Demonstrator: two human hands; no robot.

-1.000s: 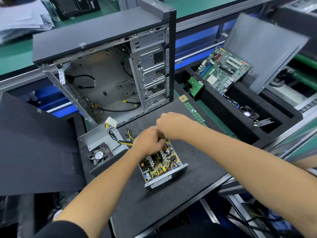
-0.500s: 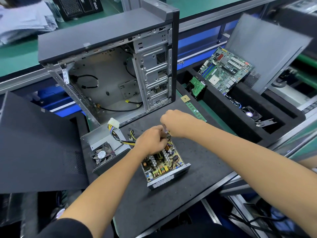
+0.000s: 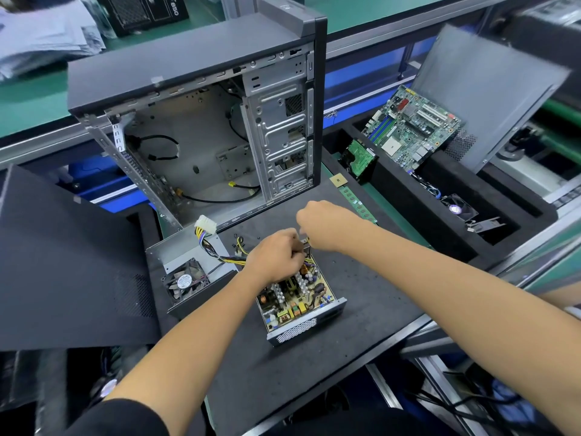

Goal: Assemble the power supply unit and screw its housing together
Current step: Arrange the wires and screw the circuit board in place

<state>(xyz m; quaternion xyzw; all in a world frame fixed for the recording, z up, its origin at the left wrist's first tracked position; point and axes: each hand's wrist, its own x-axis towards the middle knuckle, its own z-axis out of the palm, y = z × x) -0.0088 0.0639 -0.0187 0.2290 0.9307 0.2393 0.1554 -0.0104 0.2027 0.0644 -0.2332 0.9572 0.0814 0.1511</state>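
The open power supply base (image 3: 300, 302) is set on the dark foam mat (image 3: 361, 294), near its front edge, with the circuit board (image 3: 294, 297) exposed and a perforated end wall turned toward the person. At the far end of the base both hands are brought together. The left hand (image 3: 276, 258) is held knuckles-up with the fingers curled over the wire bundle (image 3: 231, 259) where it enters the board; whether the wires are actually gripped cannot be told. The right hand (image 3: 327, 225) is placed just beyond it, fingers curled downward at the same spot, and what, if anything, is pinched is hidden.

The yellow and black wires are led leftward from the board to the housing cover (image 3: 188, 265), which is laid just beside the base with its fan (image 3: 185, 281) facing up and a white connector (image 3: 205, 225) resting at its far edge.

Behind these, an open computer case (image 3: 204, 121) is stood upright on the mat. To the right, a RAM stick (image 3: 358, 204) and a small chip (image 3: 338, 180) are laid near the mat's edge, and a motherboard (image 3: 412, 127) is propped in a black foam tray (image 3: 456, 234). A dark side panel (image 3: 63, 262) is seen at the left.
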